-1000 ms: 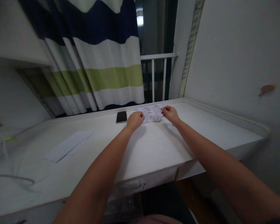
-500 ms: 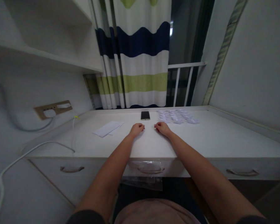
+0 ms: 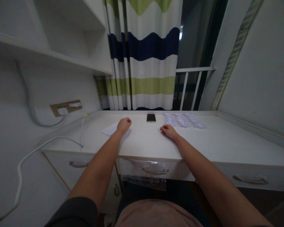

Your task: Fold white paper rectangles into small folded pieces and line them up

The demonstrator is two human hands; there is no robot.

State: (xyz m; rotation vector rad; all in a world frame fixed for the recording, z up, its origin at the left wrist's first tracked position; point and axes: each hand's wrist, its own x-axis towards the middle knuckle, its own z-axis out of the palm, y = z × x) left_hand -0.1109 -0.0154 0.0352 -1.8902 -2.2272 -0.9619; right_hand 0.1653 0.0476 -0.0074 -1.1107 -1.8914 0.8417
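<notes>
My left hand (image 3: 124, 124) lies curled on the right end of a white folded paper (image 3: 109, 129) on the white desk (image 3: 144, 143); I cannot make out whether its fingers pinch the sheet. My right hand (image 3: 167, 130) rests on the bare desktop with fingers curled and nothing in them. A dark phone (image 3: 151, 117) lies flat between and beyond the hands. A spread of small crumpled white paper pieces (image 3: 183, 119) sits past the right hand, apart from it.
A striped curtain (image 3: 149, 63) and a white railing (image 3: 194, 85) stand behind the desk. A wall socket (image 3: 65, 107) with white cables (image 3: 38, 148) is at the left, under shelves (image 3: 49, 53). Drawers with handles (image 3: 155, 170) run along the desk front.
My left hand has moved left from the middle of the desk onto the folded paper. My right hand has stayed in place. The view has shifted slightly to the left and back.
</notes>
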